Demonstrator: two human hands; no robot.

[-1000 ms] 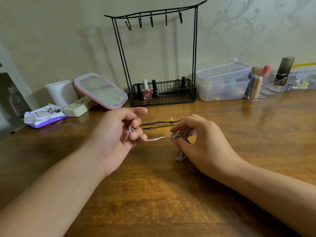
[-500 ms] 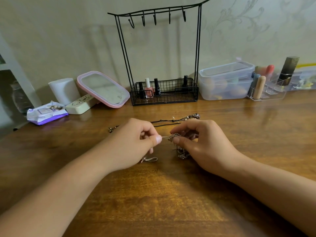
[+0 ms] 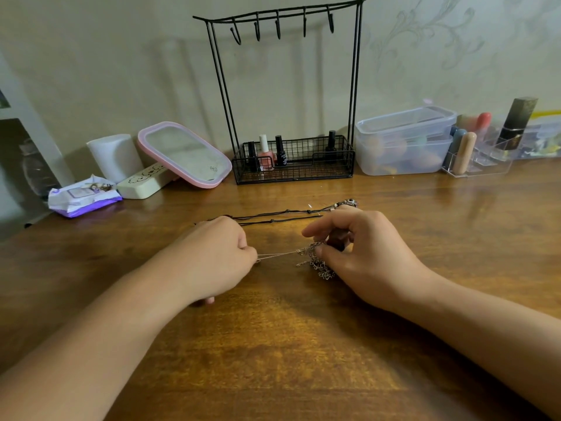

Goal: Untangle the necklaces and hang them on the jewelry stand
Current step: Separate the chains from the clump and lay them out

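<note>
Lying at the far left of the brown wooden table [image 3: 288,344] are a purple-and-white wipes packet [image 3: 83,199], a white rounded block [image 3: 115,156], a cream oblong case [image 3: 142,182] and a pink-framed tilted mirror [image 3: 185,154]. Nearer the viewer, the person's left hand [image 3: 212,259] rests on the table with its fingers curled in, pinching the end of a thin silver chain strand [image 3: 277,254] between thumb and forefinger. That strand runs taut to the right into a tangled clump of silver chain necklaces [image 3: 318,262], which sits on the wood just beside the right hand [image 3: 367,256]. The right hand's thumb and bent fingers pinch the top of the clump, the forefinger lifted and half straight above it. Beyond both hands, a black cord necklace [image 3: 279,215] lies stretched across the table in two near-parallel lines, its beaded pendant end [image 3: 346,203] showing just past the right knuckles. Against the far wall stands the black wire jewelry stand [image 3: 285,98], its five hooks bare and its basket base holding nail polish bottles [image 3: 267,153]. Right of it sit a clear lidded plastic box [image 3: 403,141] and a clear acrylic organiser [image 3: 479,159] with cosmetic tubes.
</note>
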